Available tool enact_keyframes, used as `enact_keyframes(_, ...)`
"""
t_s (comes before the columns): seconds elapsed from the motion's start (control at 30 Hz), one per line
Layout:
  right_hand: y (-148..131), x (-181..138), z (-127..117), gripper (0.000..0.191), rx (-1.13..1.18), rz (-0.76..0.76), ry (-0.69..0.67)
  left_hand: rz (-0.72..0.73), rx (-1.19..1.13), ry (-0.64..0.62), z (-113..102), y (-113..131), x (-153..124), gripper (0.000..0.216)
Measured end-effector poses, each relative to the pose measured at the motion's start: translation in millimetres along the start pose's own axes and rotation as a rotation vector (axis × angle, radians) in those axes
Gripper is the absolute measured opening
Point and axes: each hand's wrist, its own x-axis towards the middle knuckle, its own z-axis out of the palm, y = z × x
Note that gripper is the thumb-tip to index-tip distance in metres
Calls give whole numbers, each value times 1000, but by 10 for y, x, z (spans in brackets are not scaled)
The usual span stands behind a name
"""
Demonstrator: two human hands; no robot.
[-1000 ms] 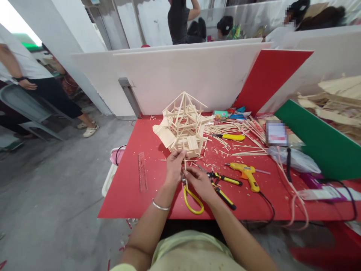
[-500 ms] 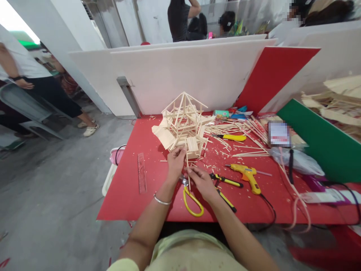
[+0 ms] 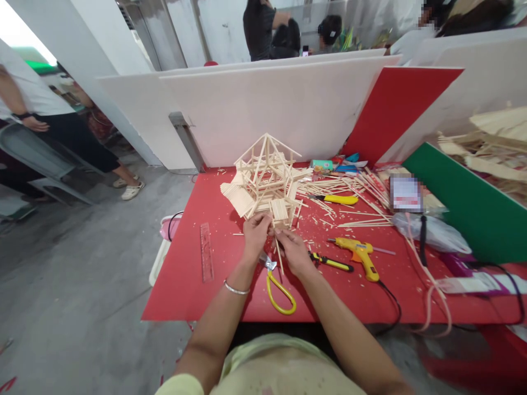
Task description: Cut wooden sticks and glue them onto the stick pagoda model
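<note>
A model house of thin wooden sticks [image 3: 267, 174] stands on the red table board, its peaked roof frame uppermost. At its near side my left hand [image 3: 256, 233] is closed in a pinch by the small slatted panel; what lies between the fingertips is too small to make out. My right hand [image 3: 292, 249], close beside it, pinches a thin wooden stick [image 3: 280, 258] that slants down toward me. Just below the hands lie scissors with yellow handles [image 3: 281, 296], their blades partly hidden by my left wrist.
On the red board [image 3: 177, 285] lie a clear ruler [image 3: 206, 252], a yellow glue gun [image 3: 362, 257] with a cord, black-and-yellow pliers [image 3: 335, 263], a yellow cutter [image 3: 338, 199] and loose sticks [image 3: 366, 224]. White panels [image 3: 263, 104] stand behind. A person stands at left.
My right hand has moved up, closer to my left fingertips and the model. The stick's lower end has swung right. My left hand stays almost in place.
</note>
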Motion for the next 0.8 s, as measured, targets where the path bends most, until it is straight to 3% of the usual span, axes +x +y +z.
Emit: enact_keyframes(0.8,-71,53,26,39,1,-12,-1,-48,-57,-3,20,43,34,35)
